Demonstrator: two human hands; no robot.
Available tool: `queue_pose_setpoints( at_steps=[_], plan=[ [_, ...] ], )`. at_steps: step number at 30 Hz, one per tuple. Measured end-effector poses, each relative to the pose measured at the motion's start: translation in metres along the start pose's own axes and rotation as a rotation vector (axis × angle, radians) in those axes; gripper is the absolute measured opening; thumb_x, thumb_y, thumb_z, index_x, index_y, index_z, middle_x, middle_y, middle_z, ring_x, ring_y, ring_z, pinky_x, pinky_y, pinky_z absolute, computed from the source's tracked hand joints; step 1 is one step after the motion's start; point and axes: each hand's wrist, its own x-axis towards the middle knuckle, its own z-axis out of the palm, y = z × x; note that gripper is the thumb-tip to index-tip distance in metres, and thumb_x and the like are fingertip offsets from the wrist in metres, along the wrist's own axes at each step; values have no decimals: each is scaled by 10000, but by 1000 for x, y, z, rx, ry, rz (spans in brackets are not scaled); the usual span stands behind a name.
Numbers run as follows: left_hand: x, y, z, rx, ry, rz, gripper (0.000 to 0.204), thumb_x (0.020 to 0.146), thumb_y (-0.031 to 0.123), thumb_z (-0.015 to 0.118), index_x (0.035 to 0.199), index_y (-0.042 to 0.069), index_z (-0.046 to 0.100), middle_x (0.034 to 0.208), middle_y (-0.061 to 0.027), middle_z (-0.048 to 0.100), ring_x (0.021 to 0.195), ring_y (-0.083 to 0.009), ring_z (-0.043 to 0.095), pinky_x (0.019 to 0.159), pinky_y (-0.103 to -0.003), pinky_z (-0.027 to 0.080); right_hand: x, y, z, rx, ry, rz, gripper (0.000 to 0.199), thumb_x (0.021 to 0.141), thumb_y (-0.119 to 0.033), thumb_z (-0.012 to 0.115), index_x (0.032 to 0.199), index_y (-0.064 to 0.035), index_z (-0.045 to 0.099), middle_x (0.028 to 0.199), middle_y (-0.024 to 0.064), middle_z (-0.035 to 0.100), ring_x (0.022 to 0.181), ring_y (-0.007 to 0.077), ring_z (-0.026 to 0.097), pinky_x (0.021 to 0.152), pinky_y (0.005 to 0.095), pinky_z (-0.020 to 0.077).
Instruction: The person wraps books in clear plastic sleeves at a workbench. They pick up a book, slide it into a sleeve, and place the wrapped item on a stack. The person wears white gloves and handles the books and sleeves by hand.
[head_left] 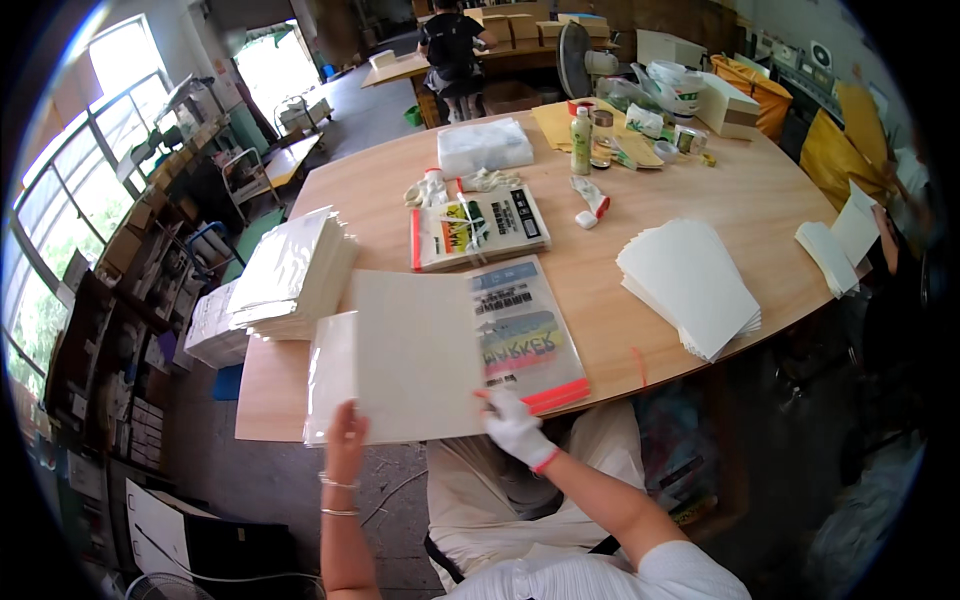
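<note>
the bare left hand [346, 440] grips the pale sheet [418, 350] at its lower left edge; the gloved right hand [517, 428] pinches it near the lower right corner. the sheet lies between both hands, partly hiding a clear bag [530, 330] printed with black and coloured lettering; similar lettering marks the bag stack [495, 235] beyond.

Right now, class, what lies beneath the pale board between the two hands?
Poking out beneath the pale board: a glossy white sleeve at its left, a red-edged printed bag at its right. What it covers between them cannot be seen.
</note>
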Motion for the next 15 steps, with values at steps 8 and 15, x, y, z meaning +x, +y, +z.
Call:
queue_pose_setpoints(
  at_steps=[8,15],
  plan=[
    [11,-195,-106,-63,14,-204,464,836,61,436,1291,-2,374,1317,-136,384,1249,-216,320,1029,-292,224,51,-43,93,-97,-431,-58,253,784,-199,535,948,-17,602,789,162,610,768,316,590,714,358,463],
    [2,-181,-107,491,313,-115,466,856,145,448,1289,-4,363,1298,-150,403,1020,-205,499,824,-285,417,17,-4,-29,-34,-52,-142,179,772,-115,569,900,8,592,770,156,597,707,288,588,661,343,461]
  ],
)
